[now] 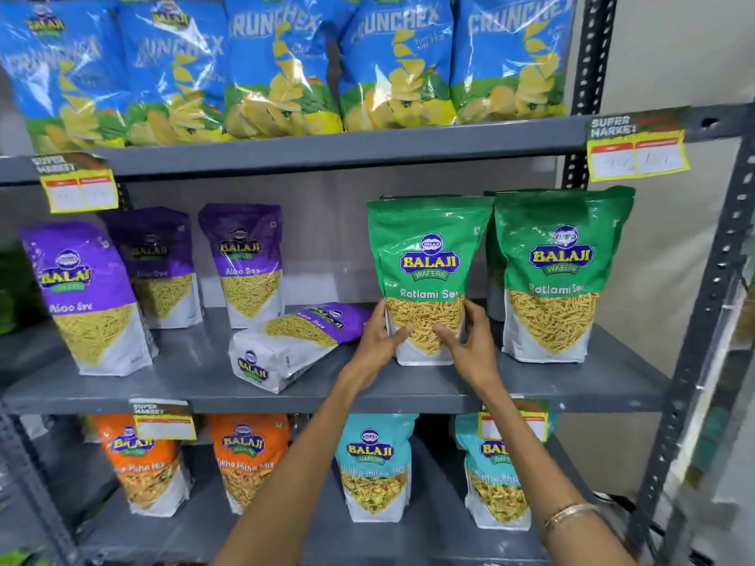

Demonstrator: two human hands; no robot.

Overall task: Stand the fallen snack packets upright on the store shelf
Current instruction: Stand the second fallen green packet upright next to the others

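Green Ratlami Sev packet [425,279] upright mid-shelf, my left hand [378,341] and right hand [470,345] clasping its base, fallen purple Aloo Sev packet [294,345] lying just left, grey shelf [204,386] edge bare in front, bracelet [570,514] blurred.

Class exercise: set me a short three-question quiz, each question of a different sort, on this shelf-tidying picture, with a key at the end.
1. True or false: the purple Aloo Sev packet nearest the hands lies on its side on the middle shelf.
2. Which packet do the left hand and right hand grip? A) blue Crunchex bag B) green Ratlami Sev packet C) orange mix packet
3. Fill in: on the middle shelf, ___ purple packets stand upright.

Key: 1 true; 2 B, both hands clasp its lower part from either side, and it stands upright; 3 three, all to the left of the fallen one.
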